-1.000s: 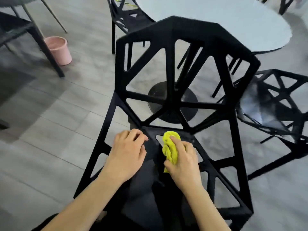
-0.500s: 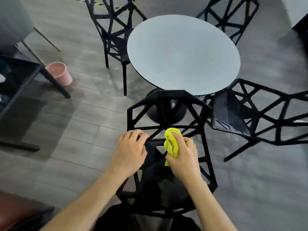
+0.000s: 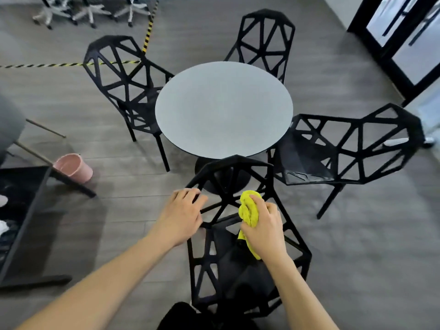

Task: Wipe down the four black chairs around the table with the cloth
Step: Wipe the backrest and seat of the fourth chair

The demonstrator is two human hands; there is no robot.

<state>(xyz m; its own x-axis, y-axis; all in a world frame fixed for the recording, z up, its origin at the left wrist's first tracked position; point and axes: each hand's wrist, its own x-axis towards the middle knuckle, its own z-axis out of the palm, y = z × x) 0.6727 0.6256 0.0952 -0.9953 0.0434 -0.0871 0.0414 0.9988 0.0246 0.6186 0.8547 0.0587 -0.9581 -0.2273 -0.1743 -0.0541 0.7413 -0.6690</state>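
Black lattice chairs ring a round grey table (image 3: 223, 110). The nearest chair (image 3: 240, 258) stands right below me, its backrest towards the table. My left hand (image 3: 183, 215) rests on the left side of that chair's frame, fingers curled over a bar. A bunched yellow cloth (image 3: 248, 210) is pressed on the frame near the seat's back edge, with my right hand (image 3: 264, 229) closed around it. Other black chairs stand at the left (image 3: 123, 84), far side (image 3: 264, 41) and right (image 3: 345, 148) of the table.
A pink bucket (image 3: 73, 167) sits on the grey floor at the left, beside a dark table frame (image 3: 26, 225). Yellow-black tape (image 3: 147, 29) crosses the floor beyond the chairs. Office chair bases stand at the top left. A dark-framed glass door (image 3: 404, 36) is at the top right.
The view has pulled up and back, so the whole table and all the chairs now show. Both hands stay on the near chair; the cloth hand has shifted slightly along the frame.
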